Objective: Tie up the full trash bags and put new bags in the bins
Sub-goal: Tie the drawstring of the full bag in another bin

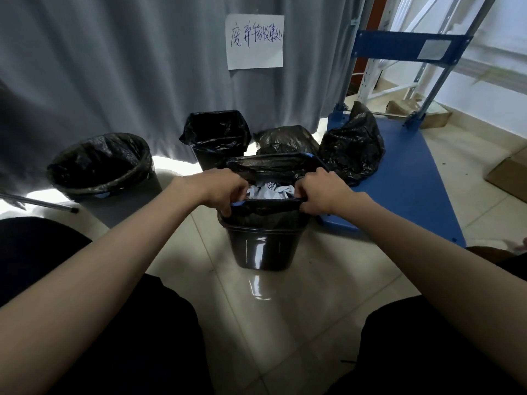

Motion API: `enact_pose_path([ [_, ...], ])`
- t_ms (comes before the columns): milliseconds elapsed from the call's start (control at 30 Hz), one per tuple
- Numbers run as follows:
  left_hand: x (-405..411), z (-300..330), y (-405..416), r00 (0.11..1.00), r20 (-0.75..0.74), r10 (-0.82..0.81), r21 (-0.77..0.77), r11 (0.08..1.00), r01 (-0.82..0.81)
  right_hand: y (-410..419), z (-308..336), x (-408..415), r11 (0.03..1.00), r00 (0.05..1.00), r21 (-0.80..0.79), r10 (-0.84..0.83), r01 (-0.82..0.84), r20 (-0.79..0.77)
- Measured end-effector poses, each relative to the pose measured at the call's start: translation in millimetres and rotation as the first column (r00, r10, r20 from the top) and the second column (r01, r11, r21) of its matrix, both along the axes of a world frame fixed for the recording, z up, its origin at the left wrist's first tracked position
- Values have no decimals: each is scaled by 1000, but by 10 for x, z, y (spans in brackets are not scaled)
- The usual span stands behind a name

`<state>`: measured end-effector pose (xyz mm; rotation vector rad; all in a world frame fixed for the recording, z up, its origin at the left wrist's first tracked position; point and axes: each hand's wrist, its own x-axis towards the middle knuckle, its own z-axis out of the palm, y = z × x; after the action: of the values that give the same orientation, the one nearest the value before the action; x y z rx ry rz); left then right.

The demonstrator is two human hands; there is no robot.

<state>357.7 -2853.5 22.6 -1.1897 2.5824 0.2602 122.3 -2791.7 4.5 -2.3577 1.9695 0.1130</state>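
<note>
A glossy black bin stands on the tiled floor in front of me, lined with a black trash bag that holds white crumpled waste. My left hand grips the bag's near edge at the left of the rim. My right hand grips the same edge at the right. Between my hands the bag edge is pulled taut. A blue drawstring shows by my left fingers.
A round lined bin stands at the left and a square lined bin behind. Two filled black bags lie at the back right, one on a blue cart platform. Grey curtain behind; cardboard box at the right.
</note>
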Motion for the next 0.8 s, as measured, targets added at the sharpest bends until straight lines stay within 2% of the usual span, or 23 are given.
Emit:
enact_pose_path([
  [67, 37, 32, -22, 1000, 1, -27, -88, 996, 27, 1, -26, 84, 999, 994, 29, 20, -23, 103],
  [233, 80, 77, -26, 992, -122, -25, -137, 990, 8, 9, -64, 439, 997, 928, -51, 80, -66, 365],
  [500, 61, 116, 83, 914, -404, -21, -49, 999, 1, -11, -158, 735, 998, 774, -61, 24, 18, 632],
  [633, 78, 194, 54, 881, -473, 6, -47, 998, -32, -68, -189, 740, 996, 722, -58, -5, 63, 692],
  [800, 51, 238, 38, 876, -481, -8, -61, 998, -24, -107, -288, 721, 995, 729, -73, 0, 69, 685],
])
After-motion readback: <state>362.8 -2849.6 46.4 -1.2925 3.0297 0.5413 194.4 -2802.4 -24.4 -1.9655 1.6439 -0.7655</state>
